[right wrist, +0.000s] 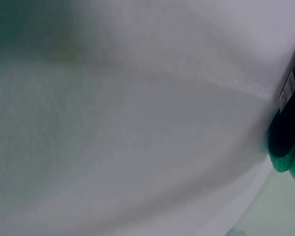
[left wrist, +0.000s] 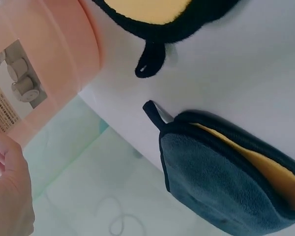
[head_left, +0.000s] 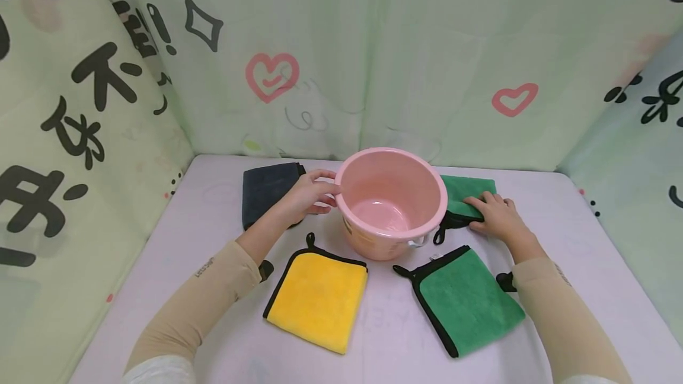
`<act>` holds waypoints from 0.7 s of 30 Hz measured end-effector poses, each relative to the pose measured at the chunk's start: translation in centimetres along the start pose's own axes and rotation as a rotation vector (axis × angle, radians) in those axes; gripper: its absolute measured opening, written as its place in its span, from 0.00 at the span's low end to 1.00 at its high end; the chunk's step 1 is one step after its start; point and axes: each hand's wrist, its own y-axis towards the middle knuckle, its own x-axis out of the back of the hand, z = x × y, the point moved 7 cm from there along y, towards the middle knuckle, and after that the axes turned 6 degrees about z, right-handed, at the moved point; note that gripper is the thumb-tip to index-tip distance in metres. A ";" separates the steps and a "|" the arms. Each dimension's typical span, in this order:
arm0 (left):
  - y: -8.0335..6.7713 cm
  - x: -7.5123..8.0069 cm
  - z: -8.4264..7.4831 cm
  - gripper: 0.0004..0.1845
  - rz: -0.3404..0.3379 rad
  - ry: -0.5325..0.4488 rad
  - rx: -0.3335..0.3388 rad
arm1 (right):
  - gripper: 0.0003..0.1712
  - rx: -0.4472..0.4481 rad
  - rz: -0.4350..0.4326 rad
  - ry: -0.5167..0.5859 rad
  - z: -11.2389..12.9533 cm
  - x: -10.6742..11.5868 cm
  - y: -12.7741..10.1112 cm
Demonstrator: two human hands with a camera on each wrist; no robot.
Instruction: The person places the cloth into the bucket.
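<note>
A pink bucket [head_left: 384,218] stands at the back middle of the table. My left hand [head_left: 309,194] holds its left rim with the fingertips; in the left wrist view that hand [left wrist: 9,187] shows beside the labelled wall. Behind the left hand lies a folded dark grey-blue towel [head_left: 269,191], its yellow inner side visible in the left wrist view. To the right of the bucket, my right hand [head_left: 498,218] grips a folded green towel [head_left: 466,188] by its black-bordered front edge. The right wrist view catches only part of this towel [right wrist: 283,160], with a white tag, at its right edge.
A yellow towel [head_left: 320,298] with black trim and a loop lies at the front left. Another green towel [head_left: 469,301] lies front right, its loop pointing left. Printed curtains [head_left: 405,64] hang behind the table and on both sides.
</note>
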 end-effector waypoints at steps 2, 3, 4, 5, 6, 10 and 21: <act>0.0 0.0 -0.1 0.23 0.002 0.009 -0.003 | 0.32 0.003 -0.010 -0.007 0.0 -0.1 0.1; 0.0 -0.1 -0.1 0.23 0.003 0.015 -0.004 | 0.32 0.006 -0.016 -0.011 0.1 -0.1 0.1; 0.0 -0.1 -0.1 0.23 0.001 0.018 -0.005 | 0.31 0.012 -0.022 -0.018 0.1 -0.1 0.1; 0.0 0.0 -0.1 0.23 0.000 0.019 -0.004 | 0.31 0.019 -0.029 -0.024 0.2 -0.1 0.1; 0.0 0.0 -0.1 0.22 -0.001 0.019 -0.003 | 0.31 0.027 -0.039 -0.028 0.3 -0.1 0.1; 0.1 -0.1 -0.2 0.22 -0.004 0.028 -0.011 | 0.29 0.056 -0.088 -0.049 0.4 0.1 0.0; 0.1 -0.1 -0.1 0.22 -0.001 0.030 -0.005 | 0.28 0.070 -0.278 -0.151 1.0 2.7 -0.5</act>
